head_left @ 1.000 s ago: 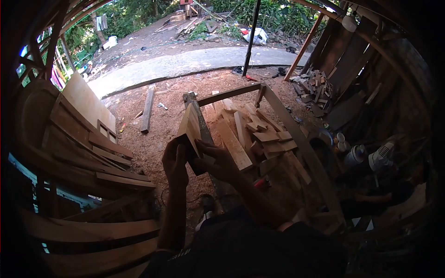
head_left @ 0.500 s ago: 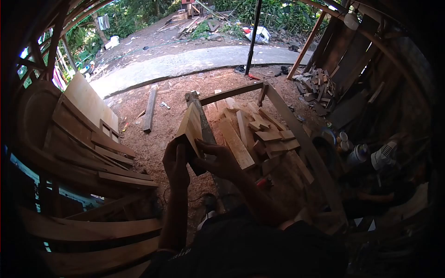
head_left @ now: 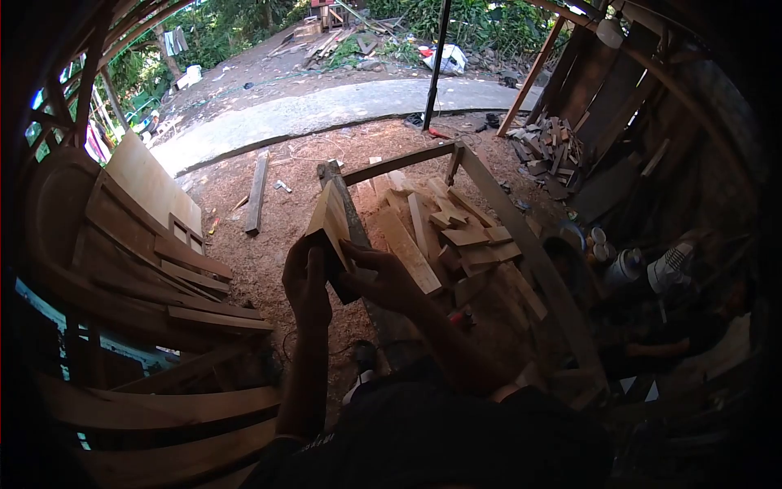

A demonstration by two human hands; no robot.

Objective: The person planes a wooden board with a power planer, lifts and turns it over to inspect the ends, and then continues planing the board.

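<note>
Wood shavings blanket the ground (head_left: 285,196) of an open-sided workshop, with a pale concrete path (head_left: 326,104) and greenery (head_left: 489,33) beyond the hands. Both hands grasp the near end of a wooden piece (head_left: 332,220), its pale faces catching daylight and its dark end turned toward the wearer. The left hand (head_left: 308,285) grips the left side of that end, fingers bent around it; the right hand (head_left: 376,279) holds the opposite side, fingers against the wood. The piece slants away from the hands, its far end near a weathered beam (head_left: 356,224). To the right of the hands, cut boards (head_left: 411,253) lie in a loose heap beside a long wooden rail (head_left: 525,236), with a red object (head_left: 463,317), too dim to identify, near the right forearm. Farther right, cans (head_left: 626,266) sit in shadow, and a pile of offcuts (head_left: 554,151) rises beyond them. To the left of the hands, curved and straight panels (head_left: 134,220) stand stacked near a light sheet (head_left: 155,183), while a lone plank (head_left: 257,194) lies on the shavings ahead of the left hand
</note>
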